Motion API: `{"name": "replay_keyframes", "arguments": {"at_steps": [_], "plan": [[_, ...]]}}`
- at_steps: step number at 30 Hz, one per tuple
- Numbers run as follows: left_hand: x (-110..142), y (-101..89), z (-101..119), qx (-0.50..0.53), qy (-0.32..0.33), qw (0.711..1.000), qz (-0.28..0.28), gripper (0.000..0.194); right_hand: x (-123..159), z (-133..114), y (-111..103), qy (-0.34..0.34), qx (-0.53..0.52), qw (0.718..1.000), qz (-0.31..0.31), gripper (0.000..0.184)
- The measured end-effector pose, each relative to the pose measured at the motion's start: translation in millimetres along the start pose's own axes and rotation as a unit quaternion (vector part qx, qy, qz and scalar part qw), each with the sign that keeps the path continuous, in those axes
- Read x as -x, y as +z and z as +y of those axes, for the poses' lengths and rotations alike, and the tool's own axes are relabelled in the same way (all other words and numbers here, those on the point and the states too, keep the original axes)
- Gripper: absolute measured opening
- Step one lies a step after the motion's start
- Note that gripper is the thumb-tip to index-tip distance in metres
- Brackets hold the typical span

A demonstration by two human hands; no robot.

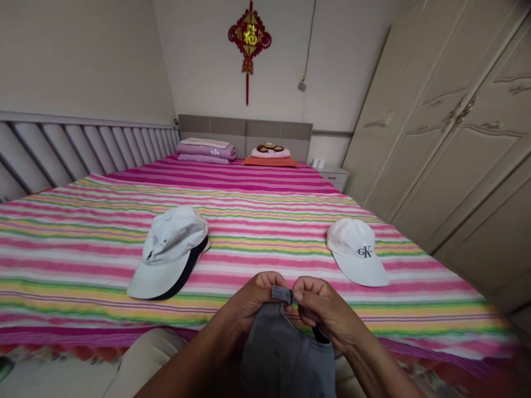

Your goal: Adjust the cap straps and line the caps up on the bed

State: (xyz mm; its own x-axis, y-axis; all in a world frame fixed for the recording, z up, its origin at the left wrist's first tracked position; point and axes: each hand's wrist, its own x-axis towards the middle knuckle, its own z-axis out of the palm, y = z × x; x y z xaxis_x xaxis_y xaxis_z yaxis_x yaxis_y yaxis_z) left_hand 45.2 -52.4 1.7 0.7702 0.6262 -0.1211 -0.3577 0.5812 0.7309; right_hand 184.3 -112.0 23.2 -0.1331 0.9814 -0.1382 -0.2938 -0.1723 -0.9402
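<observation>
A grey baseball cap [286,354] hangs between my hands at the bed's near edge, its back opening and strap uppermost. My left hand [259,296] pinches the left side of the strap [282,294]. With thumb and fingers closed, my right hand [321,304] grips the strap's other side by the buckle. Farther off to the left lies a white cap [168,249] with a small dark logo, resting on a dark cap [186,275] that is mostly hidden. A second white cap [357,251], lettered CK, sits on the right.
A striped sheet [265,221] covers the bed. Folded purple bedding [205,150] and a pink and orange pile [270,156] lie by the headboard [274,131]. A slatted rail [83,146] runs along the left; wardrobes [448,138] and a nightstand [335,177] stand right.
</observation>
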Motion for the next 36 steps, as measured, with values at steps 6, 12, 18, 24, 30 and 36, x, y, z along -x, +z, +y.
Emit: {"name": "replay_keyframes", "arguments": {"at_steps": [6,12,18,24,30,36], "plan": [[0,-3.8,1,0.001,0.005,1.0,0.004,0.024,2,-1,-3,-0.007,-0.026,1.0,-0.012,0.025],[-2,-6.5,-1,-0.003,-0.001,1.0,-0.003,0.023,2,4,-5,-0.01,-0.056,0.998,-0.029,0.019],[-2,-3.7,0,-0.026,-0.012,1.0,0.001,0.019,0,3,-5,-0.009,-0.034,0.999,-0.017,0.023],[3,-3.8,3,-0.093,-0.068,0.993,-0.023,0.014,-2,-5,-11,-0.016,0.011,1.0,-0.011,0.025],[3,-0.4,0,-0.112,-0.079,0.99,0.016,0.009,-2,-6,-13,-0.03,0.031,0.999,-0.023,0.027],[4,-6.9,-2,-0.097,-0.047,0.994,-0.035,0.017,1,-3,-15,-0.01,0.083,0.995,-0.06,0.028]]}}
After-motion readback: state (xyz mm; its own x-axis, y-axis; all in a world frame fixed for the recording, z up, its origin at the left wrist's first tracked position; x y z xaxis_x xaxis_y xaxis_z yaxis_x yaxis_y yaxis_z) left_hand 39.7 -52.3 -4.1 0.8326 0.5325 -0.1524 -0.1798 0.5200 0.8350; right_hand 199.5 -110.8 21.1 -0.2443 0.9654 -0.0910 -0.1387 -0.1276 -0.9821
